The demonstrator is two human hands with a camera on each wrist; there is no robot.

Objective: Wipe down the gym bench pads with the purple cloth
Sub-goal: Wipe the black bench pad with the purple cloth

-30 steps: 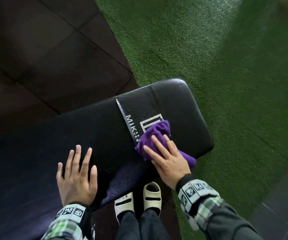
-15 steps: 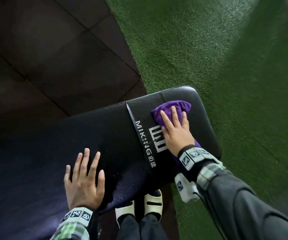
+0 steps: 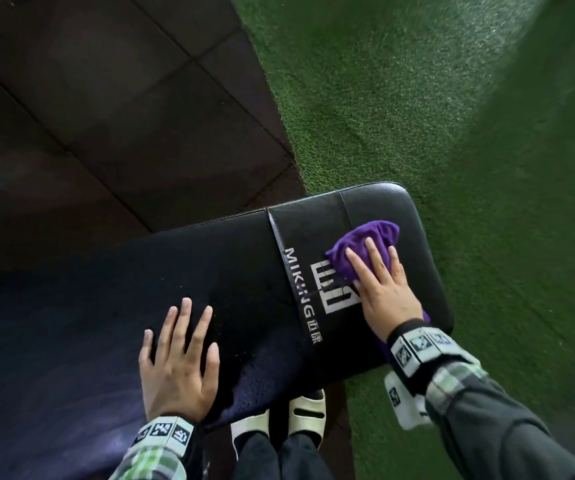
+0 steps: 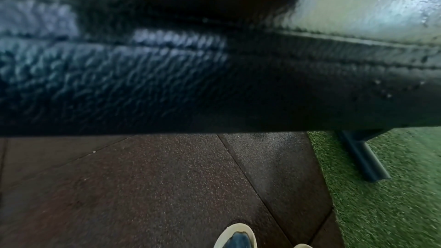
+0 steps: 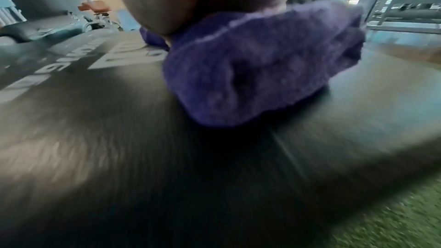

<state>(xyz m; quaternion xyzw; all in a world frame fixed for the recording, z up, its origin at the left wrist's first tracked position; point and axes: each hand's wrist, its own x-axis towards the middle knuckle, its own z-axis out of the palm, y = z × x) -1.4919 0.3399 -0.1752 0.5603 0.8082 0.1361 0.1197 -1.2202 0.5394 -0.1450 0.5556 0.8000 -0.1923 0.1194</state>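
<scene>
A black padded gym bench (image 3: 237, 271) with a white logo band runs from the lower left to the centre right of the head view. My right hand (image 3: 383, 289) lies flat, fingers straight, pressing the bunched purple cloth (image 3: 365, 244) onto the pad near its rounded end. The right wrist view shows the cloth (image 5: 262, 67) under my palm, blurred. My left hand (image 3: 178, 362) rests flat with spread fingers on the pad's near edge. In the left wrist view the pad's side (image 4: 167, 74) and stitched seam fill the frame, with water droplets on top.
Dark rubber floor tiles (image 3: 106, 116) lie on the far side of the bench, green turf (image 3: 452, 116) to the right. My feet in pale slides (image 3: 307, 414) stand against the bench. A bench leg (image 4: 362, 159) stands on the turf. Other gym machines (image 5: 93, 7) stand far off.
My right hand swept the cloth from the near edge across the logo band toward the far end, then drew back slightly. My left hand stayed flat on the pad.
</scene>
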